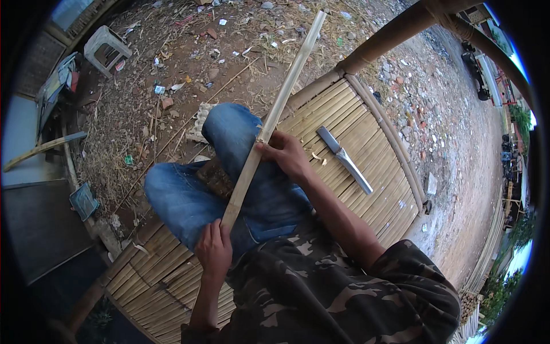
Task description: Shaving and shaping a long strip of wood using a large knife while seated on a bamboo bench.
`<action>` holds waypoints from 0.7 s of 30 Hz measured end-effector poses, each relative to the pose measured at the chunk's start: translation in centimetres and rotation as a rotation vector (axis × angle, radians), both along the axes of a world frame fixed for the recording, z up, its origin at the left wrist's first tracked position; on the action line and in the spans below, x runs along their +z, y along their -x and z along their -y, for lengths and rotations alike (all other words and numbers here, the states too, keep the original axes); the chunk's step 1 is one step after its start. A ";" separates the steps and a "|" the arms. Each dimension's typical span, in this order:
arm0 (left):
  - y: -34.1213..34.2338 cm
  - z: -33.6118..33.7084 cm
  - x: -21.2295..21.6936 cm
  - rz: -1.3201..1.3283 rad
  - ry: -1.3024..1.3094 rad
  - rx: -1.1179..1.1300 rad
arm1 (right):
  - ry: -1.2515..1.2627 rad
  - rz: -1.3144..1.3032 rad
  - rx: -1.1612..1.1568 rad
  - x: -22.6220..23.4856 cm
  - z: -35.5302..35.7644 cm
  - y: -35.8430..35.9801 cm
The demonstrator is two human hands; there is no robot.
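A long, flat bamboo strip (287, 87) slants across my lap, its far end reaching out over the dirt ground. My left hand (214, 247) grips the near end, close to my waist. Around the strip's middle, by a rough node, my right hand (285, 153) is closed with the thumb on top. To the right of my right hand lies a knife (345, 160) with a broad blade and a pale handle, resting on the bamboo-slat bench. A few pale shavings (322, 160) lie beside it. My jeans-clad legs are bent under the strip.
I sit on a bamboo-slat bench (389, 189) framed by thick poles. A bamboo post (389, 39) rises at the far right corner. Littered dirt (189, 63) spreads ahead, with a plastic stool (107, 49) at far left. A blue-green container (84, 202) stands by the left wall.
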State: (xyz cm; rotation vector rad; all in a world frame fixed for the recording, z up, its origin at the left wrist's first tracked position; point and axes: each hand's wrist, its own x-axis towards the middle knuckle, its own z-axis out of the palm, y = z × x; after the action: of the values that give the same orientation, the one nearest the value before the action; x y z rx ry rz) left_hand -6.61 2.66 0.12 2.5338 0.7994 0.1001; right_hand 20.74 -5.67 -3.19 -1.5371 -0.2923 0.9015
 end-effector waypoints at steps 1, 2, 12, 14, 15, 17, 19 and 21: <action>-1.6 0.3 0.2 0.008 -0.002 -0.016 | 0.062 0.042 0.055 0.2 0.1 -0.3; -3.3 0.7 0.1 0.002 0.055 0.012 | 0.059 0.026 0.073 0.8 0.2 -0.5; -9.5 -1.7 -2.1 0.013 0.429 0.038 | 1.036 0.895 0.063 -4.8 17.1 -6.1; -10.4 -2.5 -1.1 -0.087 0.753 0.070 | 0.996 0.815 0.066 -6.9 19.2 -5.6; -10.5 -2.5 -0.9 -0.088 0.758 0.077 | 0.950 0.737 0.064 -7.6 19.9 -5.3; -11.0 -2.5 -0.8 -0.048 0.969 0.140 | 0.952 0.821 -0.002 -8.1 19.6 -4.9; -10.8 -2.7 -1.1 -0.038 1.030 0.162 | 1.034 0.750 0.075 -9.0 19.2 -5.9; -10.6 -2.8 -1.6 -0.029 1.086 0.189 | 0.963 0.657 0.137 -5.4 16.6 -5.6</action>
State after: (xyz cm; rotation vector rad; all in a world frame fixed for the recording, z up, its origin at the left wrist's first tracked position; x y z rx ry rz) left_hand 4.04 5.47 -1.43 1.4383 0.7967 -0.2493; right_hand 26.33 -22.29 -8.58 -2.7364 -0.4689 0.6237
